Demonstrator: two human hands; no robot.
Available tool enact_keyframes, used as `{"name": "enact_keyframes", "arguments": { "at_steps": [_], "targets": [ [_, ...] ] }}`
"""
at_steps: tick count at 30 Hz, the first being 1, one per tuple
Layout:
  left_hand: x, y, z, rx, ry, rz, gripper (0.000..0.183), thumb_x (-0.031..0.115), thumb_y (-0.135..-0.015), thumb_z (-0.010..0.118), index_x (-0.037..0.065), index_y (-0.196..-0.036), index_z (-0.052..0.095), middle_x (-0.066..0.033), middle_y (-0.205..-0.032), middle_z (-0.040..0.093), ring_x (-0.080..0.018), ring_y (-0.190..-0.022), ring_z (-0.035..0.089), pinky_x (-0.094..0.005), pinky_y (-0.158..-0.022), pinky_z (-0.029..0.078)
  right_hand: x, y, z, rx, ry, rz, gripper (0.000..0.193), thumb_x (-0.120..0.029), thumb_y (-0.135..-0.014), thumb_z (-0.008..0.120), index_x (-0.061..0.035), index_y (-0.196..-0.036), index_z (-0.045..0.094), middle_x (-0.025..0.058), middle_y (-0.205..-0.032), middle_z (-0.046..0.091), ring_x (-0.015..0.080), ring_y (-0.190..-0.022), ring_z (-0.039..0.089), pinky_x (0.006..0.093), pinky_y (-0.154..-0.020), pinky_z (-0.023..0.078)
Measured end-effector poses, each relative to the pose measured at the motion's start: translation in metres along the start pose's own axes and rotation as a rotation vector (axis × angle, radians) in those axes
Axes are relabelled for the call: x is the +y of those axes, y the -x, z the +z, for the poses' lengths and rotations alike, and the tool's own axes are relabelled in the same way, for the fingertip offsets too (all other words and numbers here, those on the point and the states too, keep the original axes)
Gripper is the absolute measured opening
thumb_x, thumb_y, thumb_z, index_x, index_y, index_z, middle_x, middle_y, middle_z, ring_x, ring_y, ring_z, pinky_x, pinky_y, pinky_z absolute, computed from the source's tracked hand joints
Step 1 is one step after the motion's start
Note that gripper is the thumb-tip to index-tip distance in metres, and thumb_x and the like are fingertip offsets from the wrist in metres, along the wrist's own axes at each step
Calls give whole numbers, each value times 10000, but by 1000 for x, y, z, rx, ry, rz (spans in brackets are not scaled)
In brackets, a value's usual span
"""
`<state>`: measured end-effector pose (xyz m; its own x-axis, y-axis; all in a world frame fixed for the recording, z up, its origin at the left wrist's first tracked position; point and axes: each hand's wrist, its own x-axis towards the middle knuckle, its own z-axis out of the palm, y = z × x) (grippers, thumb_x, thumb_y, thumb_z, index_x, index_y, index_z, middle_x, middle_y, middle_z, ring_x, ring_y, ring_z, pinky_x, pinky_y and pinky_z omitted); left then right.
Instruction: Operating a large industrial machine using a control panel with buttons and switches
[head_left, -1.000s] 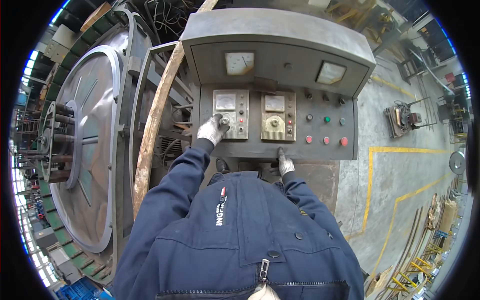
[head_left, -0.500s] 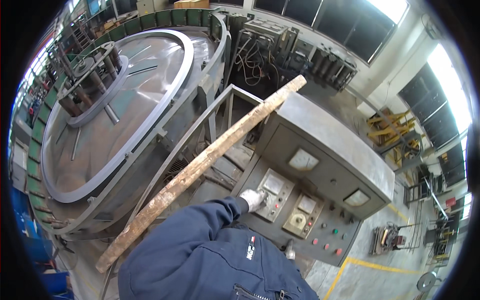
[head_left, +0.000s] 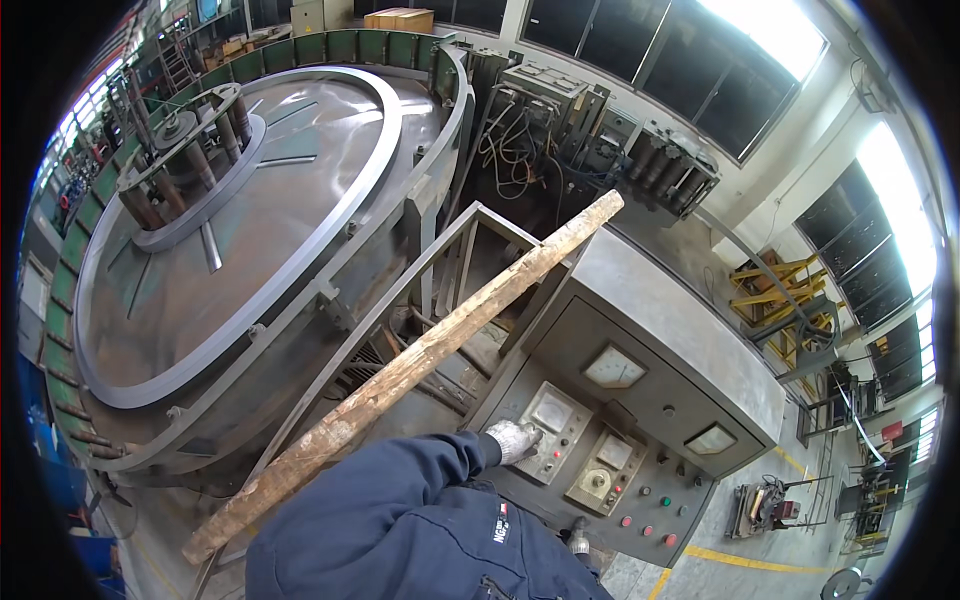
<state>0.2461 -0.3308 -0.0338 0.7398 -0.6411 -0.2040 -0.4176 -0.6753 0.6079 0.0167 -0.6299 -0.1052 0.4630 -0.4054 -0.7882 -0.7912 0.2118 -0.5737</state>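
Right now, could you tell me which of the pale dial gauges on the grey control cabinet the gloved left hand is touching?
The left hand rests on the leftmost lower square gauge panel, not its round-knobbed neighbour.

Left arm: comes up from the lower middle of the frame in a dark blue sleeve, bent and reaching toward the centre right.
Left hand (head_left: 516,440): in a whitish glove, fingers curled, fingertips pressed forward just right of the sleeve cuff.
Right hand (head_left: 578,538): only a small gloved part shows near the bottom edge, right of the chest; its grip cannot be told.
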Motion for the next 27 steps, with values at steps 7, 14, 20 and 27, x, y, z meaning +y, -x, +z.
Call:
{"name": "enact_keyframes", "arguments": {
  "at_steps": [7, 14, 20, 27],
  "targets": [
    [6, -3, 7, 32, -61, -1, 321, 330, -973, 609, 83, -1178, 611, -196, -1196, 658, -375, -1070, 689, -525, -904, 546, 56, -111, -4, 64, -118, 93, 1030, -858, -843, 541, 104, -1208, 580, 259, -869, 709, 329, -702, 690, 423, -624, 589],
    [9, -4, 14, 46, -72, -36, 304, 306, -963, 615, 89, -1176, 614, -186, -1187, 658, -378, -1065, 687, -517, -901, 547, 16, -86, 12, 132, -156, 58, 1024, -856, -849, 536, 96, -1224, 575, 251, -886, 708, 327, -710, 688, 423, -628, 587],
    [11, -3, 18, 59, -81, -62, 310, 298, -956, 620, 90, -1186, 614, -189, -1198, 658, -379, -1070, 686, -513, -907, 549, 5, -84, 13, 143, -169, 47, 1020, -854, -853, 532, 89, -1238, 571, 244, -900, 706, 324, -717, 686, 424, -632, 586],
    [17, -1, 16, 59, -104, -73, 310, 281, -950, 626, 89, -1194, 612, -194, -1204, 660, -381, -1064, 689, -513, -905, 549, 4, -81, 12, 161, -187, 42, 1014, -852, -858, 527, 81, -1254, 566, 237, -916, 705, 322, -726, 684, 425, -637, 584]
  ]
}}
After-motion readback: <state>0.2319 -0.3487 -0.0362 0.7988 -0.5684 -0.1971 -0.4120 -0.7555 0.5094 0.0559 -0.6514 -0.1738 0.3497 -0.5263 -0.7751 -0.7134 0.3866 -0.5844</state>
